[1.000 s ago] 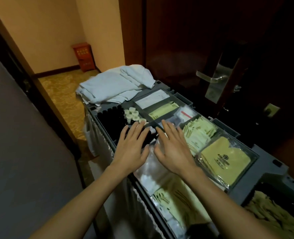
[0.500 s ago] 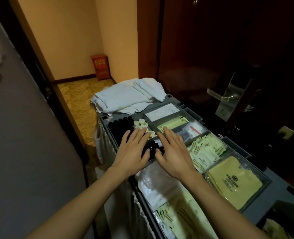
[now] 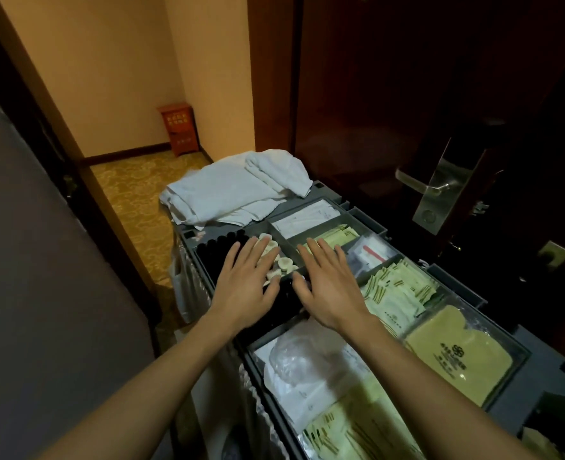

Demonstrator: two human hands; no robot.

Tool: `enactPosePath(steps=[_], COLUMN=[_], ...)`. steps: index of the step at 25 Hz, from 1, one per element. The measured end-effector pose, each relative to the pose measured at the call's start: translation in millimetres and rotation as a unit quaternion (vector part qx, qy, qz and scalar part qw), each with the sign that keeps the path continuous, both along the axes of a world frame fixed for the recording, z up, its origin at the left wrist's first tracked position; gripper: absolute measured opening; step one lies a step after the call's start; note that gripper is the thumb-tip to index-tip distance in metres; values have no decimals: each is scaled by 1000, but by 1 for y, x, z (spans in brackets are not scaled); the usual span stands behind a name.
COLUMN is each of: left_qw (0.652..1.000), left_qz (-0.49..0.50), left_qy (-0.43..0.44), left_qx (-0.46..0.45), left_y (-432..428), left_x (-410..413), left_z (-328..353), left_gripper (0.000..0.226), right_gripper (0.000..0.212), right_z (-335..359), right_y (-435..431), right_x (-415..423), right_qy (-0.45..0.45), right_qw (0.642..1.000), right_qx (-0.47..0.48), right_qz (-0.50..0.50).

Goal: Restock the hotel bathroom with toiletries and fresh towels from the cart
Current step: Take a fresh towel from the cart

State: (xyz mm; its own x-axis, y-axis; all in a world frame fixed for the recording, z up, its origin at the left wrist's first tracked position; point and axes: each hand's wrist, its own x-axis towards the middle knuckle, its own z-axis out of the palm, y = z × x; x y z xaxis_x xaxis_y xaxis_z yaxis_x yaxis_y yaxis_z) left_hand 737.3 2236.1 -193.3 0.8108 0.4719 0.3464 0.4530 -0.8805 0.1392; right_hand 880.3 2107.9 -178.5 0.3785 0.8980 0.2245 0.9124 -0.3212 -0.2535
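While the dim corridor stretches off toward a cream wall, a dark wooden door [image 3: 440,94] with a steel lever handle [image 3: 430,189] stands on the right, and a grey housekeeping cart [image 3: 540,346] fills the passage beside it. On the cart's far end lies a loose pile of white towels [image 3: 238,190], overhanging the edge. Nearer, the cart's top is divided into compartments. A big clear-wrapped yellow pouch [image 3: 457,356] lies flat in the right-hand tray, and just beyond it a heap of pale green sachets [image 3: 397,290] leans in its own bin. Clear plastic packets [image 3: 311,370] fill the near compartment, with more green sachets below them. At the far side sit a white paper packet [image 3: 307,215] and a narrow bin of green packets [image 3: 339,235]. A block of black-capped bottles [image 3: 216,249] stands upright along the left edge, and beside them are small cream-coloured round caps [image 3: 284,263].

Both hands are out over the middle of the cart, palms down, fingers spread and gripping nothing. The left hand [image 3: 246,283] hovers over the black bottles, its fingertips reaching the cream caps; whether it touches them I cannot tell. The right hand [image 3: 329,287] is just beside it, over the divider. A small red cabinet [image 3: 178,129] stands at the corridor's end.
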Motion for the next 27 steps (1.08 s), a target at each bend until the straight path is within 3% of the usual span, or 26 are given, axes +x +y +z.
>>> enactPosePath(steps=[13, 19, 27], left_qw=[995, 994, 995], left_qz=[-88, -104, -89], left_qy=[30, 29, 31], left_qx=[-23, -22, 20], left_y=[214, 246, 258], left_x=[64, 75, 70], left_z=[-23, -17, -11], left_gripper=[57, 57, 55], right_gripper=[66, 67, 62], right_z=[-19, -8, 1], right_y=[198, 224, 257], right_x=[40, 46, 57], right_qy=[-12, -12, 6], right_qw=[995, 994, 999], right_qx=[-74, -76, 7], right_qz=[-70, -78, -46])
